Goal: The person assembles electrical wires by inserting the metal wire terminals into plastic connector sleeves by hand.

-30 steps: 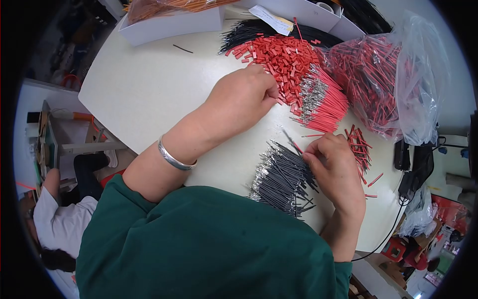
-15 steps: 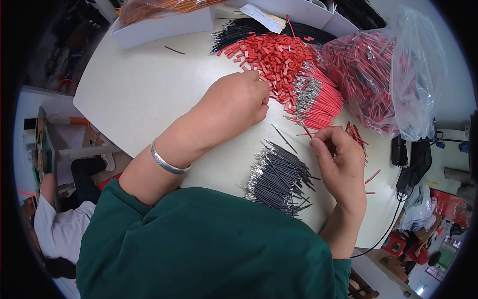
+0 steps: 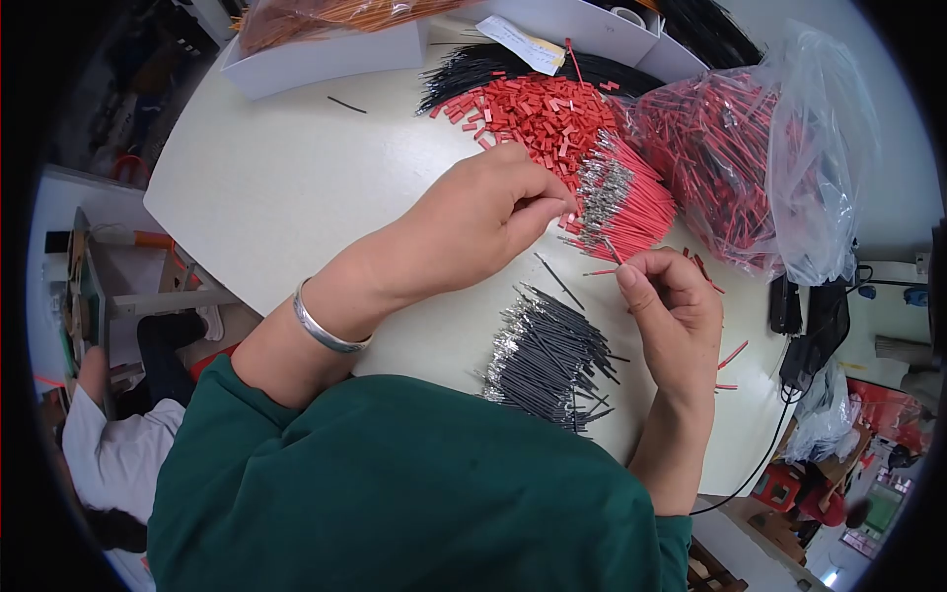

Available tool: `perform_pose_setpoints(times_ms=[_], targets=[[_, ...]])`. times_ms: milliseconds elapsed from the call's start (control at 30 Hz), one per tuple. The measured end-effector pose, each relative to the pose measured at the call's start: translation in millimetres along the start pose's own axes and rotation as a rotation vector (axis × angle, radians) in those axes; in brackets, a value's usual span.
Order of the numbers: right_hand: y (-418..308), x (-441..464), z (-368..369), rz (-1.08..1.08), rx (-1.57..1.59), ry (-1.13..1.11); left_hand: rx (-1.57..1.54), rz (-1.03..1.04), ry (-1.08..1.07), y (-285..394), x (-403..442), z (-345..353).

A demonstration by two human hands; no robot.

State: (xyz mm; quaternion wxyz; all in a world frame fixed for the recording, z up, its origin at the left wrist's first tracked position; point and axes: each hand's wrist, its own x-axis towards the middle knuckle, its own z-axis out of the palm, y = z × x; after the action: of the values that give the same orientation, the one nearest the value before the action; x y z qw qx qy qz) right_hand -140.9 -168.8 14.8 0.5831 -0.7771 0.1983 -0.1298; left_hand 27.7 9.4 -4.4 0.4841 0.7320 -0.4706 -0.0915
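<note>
My left hand (image 3: pixel 493 209), a silver bracelet on its wrist, is closed in a pinch at the lower edge of the pile of small red connector pieces (image 3: pixel 547 113). What its fingertips hold is too small to make out. Between thumb and forefinger, my right hand (image 3: pixel 676 301) grips a short wire (image 3: pixel 614 254) that points up and left. Just beyond that wire lies a bundle of red wires (image 3: pixel 641 202) with metal tips. Lower down, between my arms, is a heap of black wires (image 3: pixel 552 355) with metal tips, and one loose black wire (image 3: pixel 559 281) lies above it.
A clear bag of red and black wires (image 3: pixel 720 158) stands at the right. White boxes (image 3: pixel 330 64) and long black wires (image 3: pixel 449 79) line the back. A paper slip (image 3: pixel 523 44) lies there. At the far left is another person (image 3: pixel 123 454).
My left hand has moved right along the connector pile, toward my right hand. My right hand has shifted up and right from the black wires, with a short wire in its pinch.
</note>
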Motion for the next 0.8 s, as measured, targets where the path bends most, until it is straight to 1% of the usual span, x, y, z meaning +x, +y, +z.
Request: perform_pose_setpoints(times_ms=[33, 133, 233, 433, 533, 800], targets=[[-0.1, 0.2, 1.2, -0.015, 0.004, 0.006, -0.093, -0.072, -0.028, 4.9, 0.1, -0.8], [-0.2, 1.2, 3.7, -0.066, -0.034, 0.011, -0.583, -0.38, -0.161, 11.7, 2.6, -0.4], [0.2, 1.0, 6.5, -0.119, -0.079, 0.02, -0.782, -0.472, -0.165, 5.1, -0.9, 10.6], [-4.8, 0.3, 11.5, -0.232, -0.216, 0.048, -0.871, -0.572, -0.244, 18.3, -1.2, 9.2], [-7.7, -0.6, 15.1, -0.28, -0.296, 0.056, -0.883, -0.583, -0.257, 17.1, -2.5, 11.1], [-5.9, -1.1, 16.5, -0.348, -0.309, 0.061, -0.875, -0.566, -0.245, 14.3, -3.7, 12.3]])
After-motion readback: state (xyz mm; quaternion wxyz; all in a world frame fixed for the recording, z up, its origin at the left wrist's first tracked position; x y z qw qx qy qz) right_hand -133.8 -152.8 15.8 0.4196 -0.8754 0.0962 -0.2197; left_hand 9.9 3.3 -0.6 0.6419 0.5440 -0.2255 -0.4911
